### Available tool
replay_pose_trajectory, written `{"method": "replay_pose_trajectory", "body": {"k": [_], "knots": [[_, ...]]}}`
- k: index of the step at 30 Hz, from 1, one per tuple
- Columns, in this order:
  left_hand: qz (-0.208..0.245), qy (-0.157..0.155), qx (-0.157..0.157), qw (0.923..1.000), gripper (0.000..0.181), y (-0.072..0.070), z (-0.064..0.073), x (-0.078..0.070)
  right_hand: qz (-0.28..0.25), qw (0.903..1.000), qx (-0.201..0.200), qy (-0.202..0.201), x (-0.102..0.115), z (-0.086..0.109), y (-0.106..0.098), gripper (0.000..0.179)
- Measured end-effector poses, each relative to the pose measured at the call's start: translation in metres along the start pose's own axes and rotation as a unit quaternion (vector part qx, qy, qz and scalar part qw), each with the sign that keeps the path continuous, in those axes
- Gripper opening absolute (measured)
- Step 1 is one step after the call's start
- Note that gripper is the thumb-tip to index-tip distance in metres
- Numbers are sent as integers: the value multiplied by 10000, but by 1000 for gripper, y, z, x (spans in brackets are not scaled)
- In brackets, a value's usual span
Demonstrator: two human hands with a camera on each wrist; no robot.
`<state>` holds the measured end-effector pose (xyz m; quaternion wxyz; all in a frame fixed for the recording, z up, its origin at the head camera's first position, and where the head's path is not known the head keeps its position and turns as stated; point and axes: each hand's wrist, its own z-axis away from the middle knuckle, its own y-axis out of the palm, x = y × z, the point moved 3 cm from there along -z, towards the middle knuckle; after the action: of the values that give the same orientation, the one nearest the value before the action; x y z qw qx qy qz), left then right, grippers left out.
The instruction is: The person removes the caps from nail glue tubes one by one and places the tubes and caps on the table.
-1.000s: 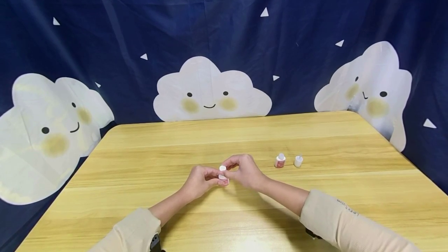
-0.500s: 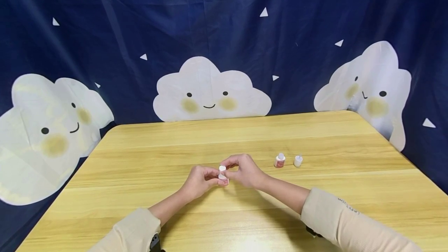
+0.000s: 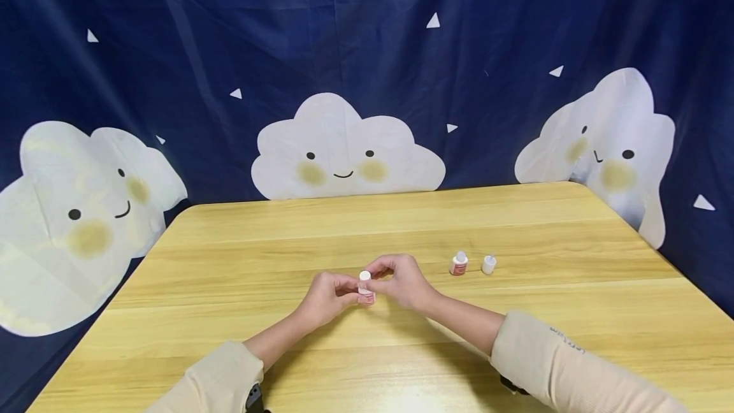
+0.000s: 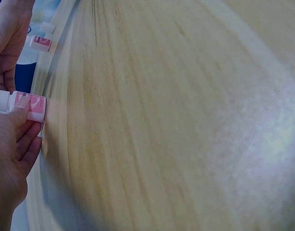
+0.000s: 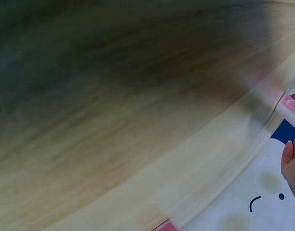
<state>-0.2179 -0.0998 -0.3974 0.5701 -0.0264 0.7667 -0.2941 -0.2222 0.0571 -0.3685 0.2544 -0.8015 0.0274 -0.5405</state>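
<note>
In the head view a small white bottle [image 3: 367, 299] with a pink label stands upright at the middle of the table. My left hand [image 3: 323, 298] grips its body from the left, thumb across the label in the left wrist view. From the right, my right hand [image 3: 404, 282] pinches the white cap [image 3: 365, 275] on top between thumb and fingers. The fingertips of both hands meet close together around the bottle's neck. Part of the bottle [image 5: 289, 113] shows at the right edge of the right wrist view.
To the right of my hands, a second pink-labelled bottle [image 3: 459, 264] stands with a translucent tip on top. Beside it sits a separate white cap [image 3: 489, 264]. A dark blue curtain [image 3: 390, 50] with cloud faces hangs behind the wooden table [image 3: 229, 234].
The right thumb and fingers have shifted slightly around the cap. The left hand keeps its hold on the bottle, and the second bottle and loose cap have stayed put.
</note>
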Motion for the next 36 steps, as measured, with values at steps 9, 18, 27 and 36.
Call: {"method": "replay_pose_trajectory", "body": {"k": [9,18,27,36], "knots": [[69,-96,90,9999,20,0,0,-2,114,9999,-33,10,1,0,-1,10],[105,-130,199,9997,21,-1,-1,-3,106,9998,154,4,4,-1,-2,11],[149,-39,278,9995,22,-2,-1,-4,182,9994,283,-43,4,-2,-3,12],[129,-125,257,9995,20,-3,-1,-3,167,9992,361,-36,8,-2,-5,13]]}}
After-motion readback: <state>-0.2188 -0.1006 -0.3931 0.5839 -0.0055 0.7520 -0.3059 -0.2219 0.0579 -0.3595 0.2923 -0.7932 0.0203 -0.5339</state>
